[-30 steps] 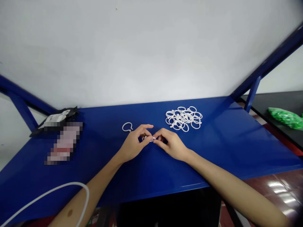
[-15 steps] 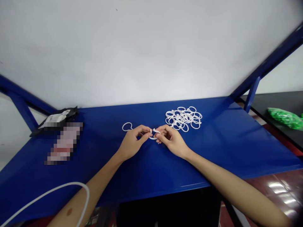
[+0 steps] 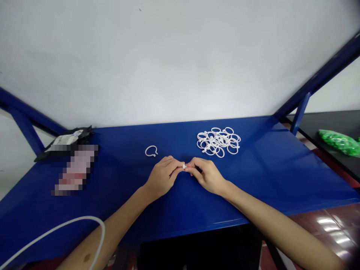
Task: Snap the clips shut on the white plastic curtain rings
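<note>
Between my two hands, low over the blue table, is a small white plastic curtain ring (image 3: 184, 167); only its joint shows, the rest is hidden by fingers. My left hand (image 3: 164, 176) pinches it from the left with thumb and forefinger. On its other side my right hand (image 3: 208, 175) pinches it too, the fingertips of both hands almost meeting. An unclasped white ring (image 3: 151, 150) lies on the table just beyond my left hand. Past my right hand is a pile of several white rings (image 3: 218, 141), many of them looking closed.
The blue table (image 3: 126, 137) meets a white wall behind. At the left lie a black plastic package (image 3: 66, 140) and a blurred-out pinkish item (image 3: 78, 165). A white cable (image 3: 56, 227) loops over my left forearm. A green-filled bag (image 3: 339, 141) rests on a black surface at right.
Both hands have come slightly nearer to me and closer together. The held ring's ends, apart before, are now pressed together between the fingertips. The loose ring at left is now fully uncovered.
</note>
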### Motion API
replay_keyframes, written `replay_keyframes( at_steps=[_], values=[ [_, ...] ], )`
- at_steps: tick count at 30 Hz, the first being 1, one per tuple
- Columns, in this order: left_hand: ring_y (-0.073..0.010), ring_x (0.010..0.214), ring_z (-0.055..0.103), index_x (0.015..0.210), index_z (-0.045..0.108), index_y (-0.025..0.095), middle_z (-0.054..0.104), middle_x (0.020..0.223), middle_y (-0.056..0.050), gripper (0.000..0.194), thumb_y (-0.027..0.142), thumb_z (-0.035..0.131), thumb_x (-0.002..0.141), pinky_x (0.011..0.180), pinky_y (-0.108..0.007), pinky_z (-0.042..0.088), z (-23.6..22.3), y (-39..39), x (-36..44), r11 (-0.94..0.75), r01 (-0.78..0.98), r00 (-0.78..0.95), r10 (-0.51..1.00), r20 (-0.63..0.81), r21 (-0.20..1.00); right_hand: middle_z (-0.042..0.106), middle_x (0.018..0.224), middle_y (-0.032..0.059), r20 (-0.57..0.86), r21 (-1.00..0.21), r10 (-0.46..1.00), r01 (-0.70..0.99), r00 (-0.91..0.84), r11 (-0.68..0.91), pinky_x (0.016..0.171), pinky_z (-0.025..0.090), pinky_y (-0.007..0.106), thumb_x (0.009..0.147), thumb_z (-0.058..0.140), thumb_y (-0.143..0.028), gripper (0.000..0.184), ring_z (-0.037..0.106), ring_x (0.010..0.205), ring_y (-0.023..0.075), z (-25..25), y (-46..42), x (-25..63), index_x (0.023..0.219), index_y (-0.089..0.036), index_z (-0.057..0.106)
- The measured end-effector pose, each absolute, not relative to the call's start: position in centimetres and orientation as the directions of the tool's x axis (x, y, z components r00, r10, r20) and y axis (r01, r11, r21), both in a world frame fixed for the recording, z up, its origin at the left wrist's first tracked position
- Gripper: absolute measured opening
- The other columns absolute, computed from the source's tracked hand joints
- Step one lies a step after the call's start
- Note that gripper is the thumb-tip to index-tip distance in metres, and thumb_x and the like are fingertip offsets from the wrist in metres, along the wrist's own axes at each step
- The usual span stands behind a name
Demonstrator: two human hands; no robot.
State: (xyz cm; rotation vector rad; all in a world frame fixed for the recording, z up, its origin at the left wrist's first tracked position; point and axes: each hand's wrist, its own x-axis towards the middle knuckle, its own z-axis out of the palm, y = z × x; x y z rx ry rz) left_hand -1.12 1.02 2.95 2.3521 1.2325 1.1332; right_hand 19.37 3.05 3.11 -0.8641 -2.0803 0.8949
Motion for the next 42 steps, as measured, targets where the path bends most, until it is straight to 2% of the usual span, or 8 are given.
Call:
replay_keyframes(
  at_steps=[5, 9, 12, 16, 22, 28, 34, 42],
  values=[
    [-0.0213, 0.093, 0.066, 0.107, 0.07, 0.025, 0.075, 0.1, -0.005, 0.02, 0.032, 0.054, 0.099, 0.092, -0.039, 0.051, 3.9, 2.1, -2.0, -0.568, 0.677, 0.364, 0.811, 0.457, 0.469, 0.071, 0.086, 0.0042, 0.368, -0.679, 0.78, 0.426, -0.506, 0.597, 0.07, 0.05, 0.029, 0.102, 0.053, -0.039, 0.023, 0.065, 0.075, 0.0164, 3.7, 3.5, 19.2, 0.095, -0.021, 0.065],
    [-0.0354, 0.109, 0.059, 0.119, 0.067, 0.019, 0.069, 0.114, -0.016, 0.035, 0.042, 0.056, 0.095, 0.096, -0.051, 0.044, 4.7, 3.0, -4.5, -0.268, 0.935, 0.159, 0.901, 0.403, 0.232, 0.07, 0.098, 0.0091, 0.498, -0.453, 0.798, 0.683, -0.34, 0.574, 0.074, 0.051, 0.032, 0.103, 0.052, -0.035, 0.022, 0.065, 0.087, 0.0207, 4.4, 5.3, 20.7, 0.099, -0.02, 0.067],
    [-0.0412, 0.104, 0.056, 0.104, 0.07, 0.015, 0.067, 0.102, -0.02, 0.038, 0.049, 0.056, 0.092, 0.086, -0.053, 0.045, 4.6, 3.3, -6.7, -0.083, 0.995, 0.064, 0.951, 0.303, 0.051, 0.068, 0.105, 0.0123, 0.556, -0.351, 0.817, 0.847, -0.155, 0.399, 0.068, 0.051, 0.033, 0.1, 0.054, -0.032, 0.022, 0.064, 0.091, 0.0246, 4.6, 7.1, 23.0, 0.103, -0.018, 0.07],
    [-0.0368, 0.098, 0.056, 0.087, 0.069, 0.018, 0.068, 0.095, -0.016, 0.026, 0.036, 0.052, 0.093, 0.082, -0.047, 0.044, 4.1, 3.5, -7.8, -0.128, 0.992, 0.127, 0.967, 0.222, -0.008, 0.066, 0.112, 0.0156, 0.56, -0.261, 0.824, 0.924, -0.09, 0.278, 0.07, 0.053, 0.038, 0.097, 0.058, -0.033, 0.025, 0.059, 0.1, 0.0314, 4.2, 8.6, 24.9, 0.108, -0.016, 0.073],
    [-0.028, 0.091, 0.057, 0.083, 0.064, 0.021, 0.071, 0.088, -0.007, 0.021, 0.037, 0.055, 0.094, 0.084, -0.042, 0.043, 4.8, 3.2, -5.2, -0.254, 0.9, 0.196, 0.962, 0.191, 0.355, 0.064, 0.106, 0.0144, 0.581, -0.309, 0.788, 0.84, -0.205, 0.447, 0.083, 0.054, 0.045, 0.099, 0.054, -0.031, 0.024, 0.059, 0.1, 0.0301, 4.1, 7.4, 23.2, 0.106, -0.017, 0.073],
    [-0.0169, 0.077, 0.061, 0.091, 0.065, 0.023, 0.069, 0.086, 0.0, 0.02, 0.038, 0.053, 0.096, 0.075, -0.031, 0.048, 5.6, 1.7, -2.2, -0.279, 0.587, 0.321, 0.942, 0.098, 0.76, 0.064, 0.118, 0.0103, 0.418, -0.579, 0.737, 0.469, -0.531, 0.667, 0.088, 0.055, 0.038, 0.099, 0.056, -0.029, 0.022, 0.064, 0.1, 0.0214, 3.9, 4.2, 19.9, 0.118, -0.021, 0.065],
    [-0.0159, 0.079, 0.066, 0.097, 0.066, 0.022, 0.073, 0.089, -0.001, 0.015, 0.033, 0.057, 0.093, 0.079, -0.031, 0.053, 4.8, 1.8, -1.8, -0.203, 0.399, 0.298, 0.951, 0.082, 0.894, 0.067, 0.084, 0.0017, 0.228, -0.827, 0.831, 0.35, -0.507, 0.44, 0.064, 0.049, 0.027, 0.098, 0.06, -0.033, 0.015, 0.059, 0.067, 0.0135, 3.6, 3.8, 18.9, 0.103, -0.02, 0.067],
    [-0.0171, 0.082, 0.071, 0.099, 0.067, 0.021, 0.076, 0.091, -0.003, 0.018, 0.035, 0.065, 0.089, 0.075, -0.031, 0.057, 4.4, 2.0, -1.9, -0.118, 0.254, 0.188, 0.98, 0.071, 0.96, 0.069, 0.085, 0.0007, 0.109, -0.967, 0.87, 0.152, -0.482, 0.205, 0.068, 0.05, 0.027, 0.095, 0.063, -0.041, 0.021, 0.062, 0.071, 0.0137, 2.8, 4.3, 18.9, 0.103, -0.021, 0.067]
  ],
)
